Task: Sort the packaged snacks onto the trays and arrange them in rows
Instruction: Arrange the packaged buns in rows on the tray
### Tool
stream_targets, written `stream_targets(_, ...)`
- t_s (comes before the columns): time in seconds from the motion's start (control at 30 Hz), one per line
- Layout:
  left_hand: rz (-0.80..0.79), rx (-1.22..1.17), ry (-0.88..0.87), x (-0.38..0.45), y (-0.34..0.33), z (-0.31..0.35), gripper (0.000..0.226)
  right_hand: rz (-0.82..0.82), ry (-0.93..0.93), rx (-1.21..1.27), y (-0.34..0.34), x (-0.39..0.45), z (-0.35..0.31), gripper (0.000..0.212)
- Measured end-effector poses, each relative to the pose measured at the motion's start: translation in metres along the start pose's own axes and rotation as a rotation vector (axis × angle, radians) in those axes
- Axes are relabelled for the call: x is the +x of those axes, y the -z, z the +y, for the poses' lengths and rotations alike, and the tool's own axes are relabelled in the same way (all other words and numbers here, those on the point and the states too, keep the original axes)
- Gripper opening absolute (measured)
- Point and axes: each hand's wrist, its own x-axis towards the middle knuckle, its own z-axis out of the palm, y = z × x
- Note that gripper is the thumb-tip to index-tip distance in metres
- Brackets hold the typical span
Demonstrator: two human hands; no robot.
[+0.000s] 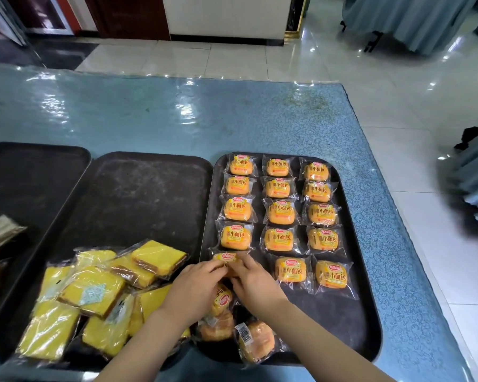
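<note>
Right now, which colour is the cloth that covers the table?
The tablecloth is light blue with a fine swirl pattern, under a clear plastic sheet; the head view shows it.

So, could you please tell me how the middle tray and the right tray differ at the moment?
The right tray holds orange bun packets laid face up in neat rows; the middle tray holds yellow cake packets heaped in a loose, overlapping pile. The right tray is mostly filled; the middle tray's far half is bare. Both are dark, rounded-corner trays lying side by side.
</note>
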Motion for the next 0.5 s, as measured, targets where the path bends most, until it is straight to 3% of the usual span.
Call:
stream_targets(0.1,-0.036,0.03,0.002,-0.004,0.003,-0.002,0.037,0.028,0.031,-0.006,0.005,-0.018,0.016,0.04)
stream_targets(0.27,-0.052,0.002,0.032,-0.003,0.005,0.006,0.04,0.288,-0.167,-0.181,0.02,-0.051,0.052,0.036)
stream_targets(0.37,-0.087,-0.042,0.034,0.001,0.005,0.011,0.049,0.254,-0.248,-0.193,0.014,-0.06,0.065,0.042)
stream_targets(0.43,-0.143,-0.036,0.024,0.0,0.005,0.013,0.062,0.22,-0.23,-0.158,0.007,-0.061,0.064,0.046)
stream_targets(0.5,-0.178,-0.029,0.027,-0.001,0.004,0.014,0.059,0.198,-0.187,-0.146,0.001,-0.06,0.058,0.049)
